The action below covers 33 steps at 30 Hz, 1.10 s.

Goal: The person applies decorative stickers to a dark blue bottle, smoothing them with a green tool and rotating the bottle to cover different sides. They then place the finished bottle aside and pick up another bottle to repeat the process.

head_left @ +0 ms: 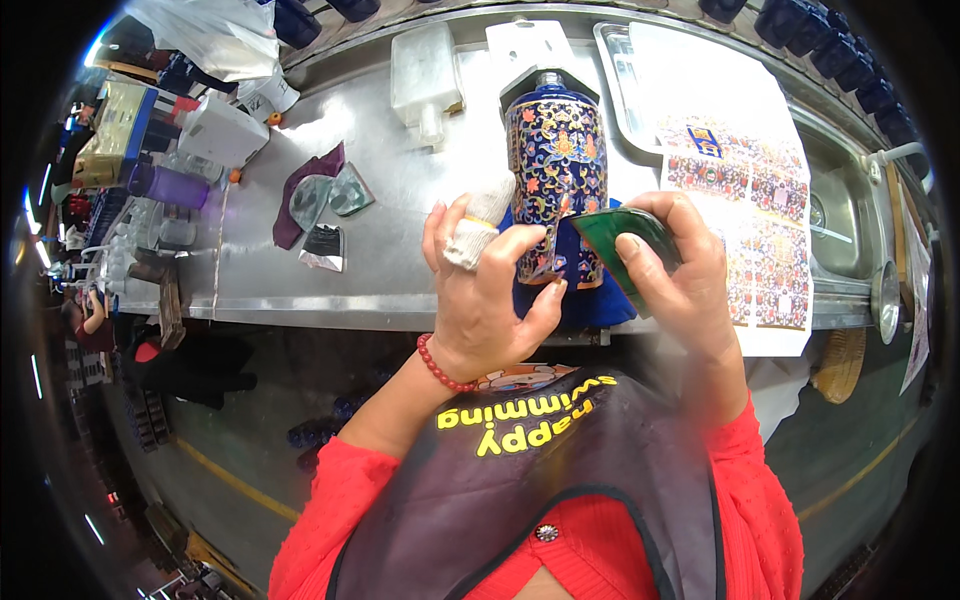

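Observation:
A dark blue bottle with a colourful floral pattern lies on the bench, its neck pointing away from me, over a blue cloth. My left hand grips the bottle's near left side, with index finger and thumb on the patterned surface. Pale fabric covers wrap some of its fingers. Between the fingers and thumb of my right hand is a flat green scraper. One corner of the scraper is close to the bottle's right side; whether it touches cannot be made out.
Large printed sheets hang over the bench edge at right, beside a sink. Left on the metal bench lie purple cloth and several scraper-like pieces. A clear flat container stands behind. A purple bottle is farther left.

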Motion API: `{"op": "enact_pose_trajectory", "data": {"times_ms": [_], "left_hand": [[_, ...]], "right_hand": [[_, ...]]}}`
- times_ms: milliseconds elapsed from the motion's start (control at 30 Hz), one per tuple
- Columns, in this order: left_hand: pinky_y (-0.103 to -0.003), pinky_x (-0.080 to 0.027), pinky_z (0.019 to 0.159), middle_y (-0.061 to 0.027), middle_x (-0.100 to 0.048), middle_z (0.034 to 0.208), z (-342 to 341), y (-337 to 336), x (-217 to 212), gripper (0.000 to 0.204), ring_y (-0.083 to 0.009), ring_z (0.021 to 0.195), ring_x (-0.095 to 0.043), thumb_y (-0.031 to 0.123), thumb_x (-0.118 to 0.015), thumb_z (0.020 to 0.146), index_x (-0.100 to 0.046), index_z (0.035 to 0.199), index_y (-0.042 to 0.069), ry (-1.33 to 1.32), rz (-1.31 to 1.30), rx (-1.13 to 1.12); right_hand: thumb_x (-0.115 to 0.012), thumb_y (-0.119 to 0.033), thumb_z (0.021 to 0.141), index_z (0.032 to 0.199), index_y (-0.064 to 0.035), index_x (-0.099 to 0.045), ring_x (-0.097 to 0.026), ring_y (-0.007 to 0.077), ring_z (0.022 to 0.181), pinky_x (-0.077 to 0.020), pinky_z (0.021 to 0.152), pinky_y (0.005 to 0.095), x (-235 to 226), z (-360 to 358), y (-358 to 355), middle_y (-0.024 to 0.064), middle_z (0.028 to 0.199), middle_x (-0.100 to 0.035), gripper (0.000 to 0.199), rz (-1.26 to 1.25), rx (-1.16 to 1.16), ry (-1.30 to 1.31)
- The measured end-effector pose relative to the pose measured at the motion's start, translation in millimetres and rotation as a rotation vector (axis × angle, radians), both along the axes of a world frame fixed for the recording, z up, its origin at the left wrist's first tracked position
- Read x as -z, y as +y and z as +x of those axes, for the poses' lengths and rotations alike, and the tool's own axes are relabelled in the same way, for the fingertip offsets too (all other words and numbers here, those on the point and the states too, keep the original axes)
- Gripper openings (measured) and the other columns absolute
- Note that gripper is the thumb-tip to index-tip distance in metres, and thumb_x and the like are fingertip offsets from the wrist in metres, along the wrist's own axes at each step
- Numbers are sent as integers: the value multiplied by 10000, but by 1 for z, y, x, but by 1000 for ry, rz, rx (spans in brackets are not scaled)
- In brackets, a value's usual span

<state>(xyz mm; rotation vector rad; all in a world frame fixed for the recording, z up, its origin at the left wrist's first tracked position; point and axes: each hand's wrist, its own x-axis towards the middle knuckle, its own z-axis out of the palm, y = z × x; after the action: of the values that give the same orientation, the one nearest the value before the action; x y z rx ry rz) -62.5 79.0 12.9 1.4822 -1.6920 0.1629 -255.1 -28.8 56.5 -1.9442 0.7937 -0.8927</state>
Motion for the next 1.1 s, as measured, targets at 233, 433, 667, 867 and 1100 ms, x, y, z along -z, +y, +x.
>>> {"op": "enact_pose_trajectory", "data": {"times_ms": [233,433,667,867,1100], "left_hand": [[-576,-255,1145,-325,-578,1261,-4,-12,-14,313,-490,1288,-486,139,-717,772,-605,1042,29,-67,85,-115],[-507,-321,1116,-357,-534,1353,-5,-15,-21,179,-478,1323,-463,107,-683,818,-620,964,25,57,141,-76],[-535,-279,1090,-212,-581,1064,-5,-20,-16,147,-428,1208,-480,106,-693,823,-600,919,42,196,156,-32],[-542,-283,1090,-212,-593,1046,-2,-22,-11,150,-431,1192,-491,159,-686,899,-609,920,32,95,115,-60],[-539,-280,1103,-258,-593,1141,2,-21,-12,201,-437,1202,-492,211,-711,892,-621,900,32,97,88,-44]], "right_hand": [[-672,-72,908,1095,15,-621,-637,152,829,-510,762,290,2,-2,1,90,944,-661,213,22,-21,-12],[-675,-78,909,1108,17,-620,-642,155,837,-515,773,294,1,-2,2,92,947,-662,227,32,-32,-14],[-678,-86,910,1113,20,-622,-654,166,845,-523,777,302,1,-1,2,104,963,-673,235,40,-42,-15],[-681,-93,909,1117,21,-625,-657,182,865,-521,796,310,1,-2,2,114,976,-673,243,35,-47,-2],[-682,-98,912,1117,22,-624,-657,180,878,-522,804,311,1,-1,1,112,984,-673,244,27,-47,2]]}}
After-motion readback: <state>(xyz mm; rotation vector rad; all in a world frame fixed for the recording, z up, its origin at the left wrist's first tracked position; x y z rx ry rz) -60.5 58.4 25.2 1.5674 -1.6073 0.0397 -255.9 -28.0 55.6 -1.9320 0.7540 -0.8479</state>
